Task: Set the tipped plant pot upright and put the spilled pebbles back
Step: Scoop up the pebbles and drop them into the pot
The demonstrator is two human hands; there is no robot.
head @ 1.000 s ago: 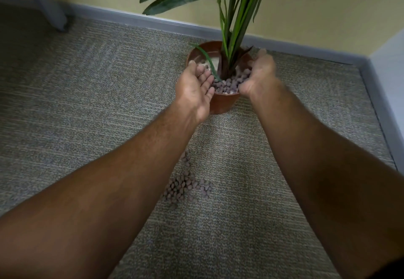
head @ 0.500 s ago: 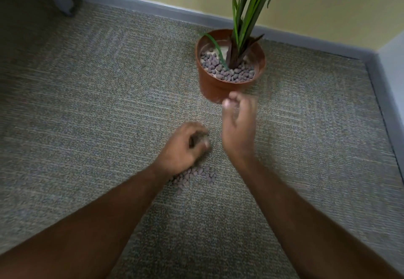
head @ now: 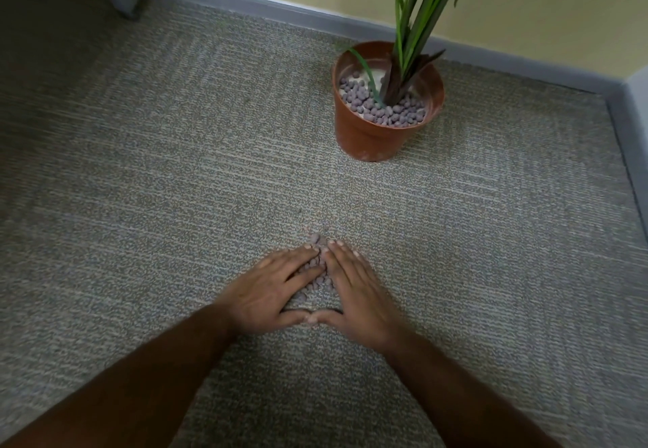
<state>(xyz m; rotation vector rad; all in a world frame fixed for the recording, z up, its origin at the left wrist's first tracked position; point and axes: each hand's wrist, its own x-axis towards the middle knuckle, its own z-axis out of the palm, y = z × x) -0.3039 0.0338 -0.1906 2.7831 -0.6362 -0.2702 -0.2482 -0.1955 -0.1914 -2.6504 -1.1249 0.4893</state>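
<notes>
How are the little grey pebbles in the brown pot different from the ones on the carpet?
The small grey-purple pebbles in the brown plastic pot lie inside its rim, round the plant stem; the grey-purple pebbles on the carpet lie loose on the floor. The pot's pebbles are untouched; the carpet ones sit between the left hand and right hand, partly hidden. Both look the same colour and rounded shape.

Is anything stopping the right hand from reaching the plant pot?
Probably not. The right hand lies flat by the pebbles on the carpet, and only bare carpet lies between it and the upright pot.
</notes>
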